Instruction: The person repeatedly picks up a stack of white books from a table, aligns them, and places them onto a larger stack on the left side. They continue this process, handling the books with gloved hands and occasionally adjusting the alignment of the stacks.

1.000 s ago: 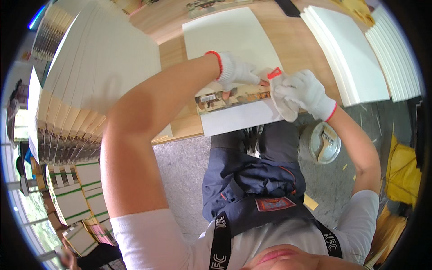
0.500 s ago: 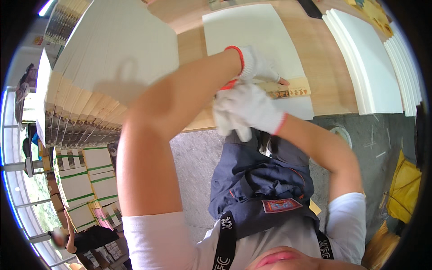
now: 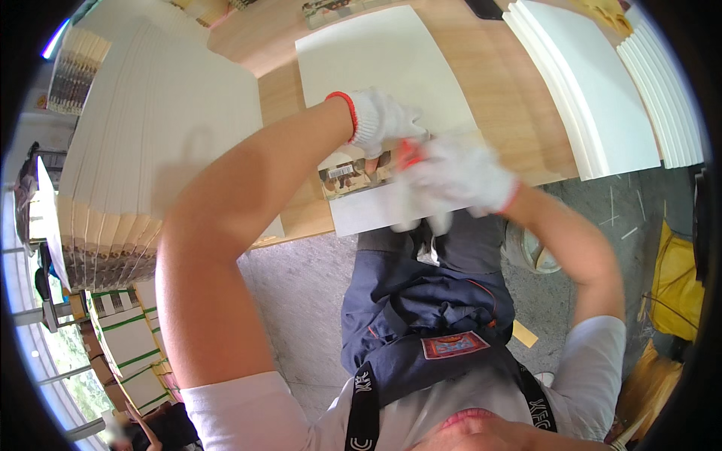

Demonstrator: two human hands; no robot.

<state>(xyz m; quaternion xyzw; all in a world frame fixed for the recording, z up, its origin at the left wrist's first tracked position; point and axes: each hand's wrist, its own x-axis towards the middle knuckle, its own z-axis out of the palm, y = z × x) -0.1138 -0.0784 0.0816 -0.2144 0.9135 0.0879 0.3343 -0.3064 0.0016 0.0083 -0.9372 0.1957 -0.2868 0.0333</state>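
A large white sheet or flat pad lies on the wooden table in front of me. A printed paper band runs across its near end, with a white margin below it. My left hand, in a white glove with a red cuff, rests on the sheet, fingers apart. One bare fingertip of it presses on the band. My right hand, gloved the same way, is smeared by motion over the band's right part, its fingers curled. Something small and red shows at its fingers; what it is cannot be made out.
A long row of banded white stacks stands at the left. White stacks lie at the right, with a dark flat object beyond. A tape roll is below the table edge. Another person is at the lower left.
My left hand has shifted left and toward me, its bare fingertip now on the band's left part. The right hand has swept right along the band. The whole view has shifted slightly.
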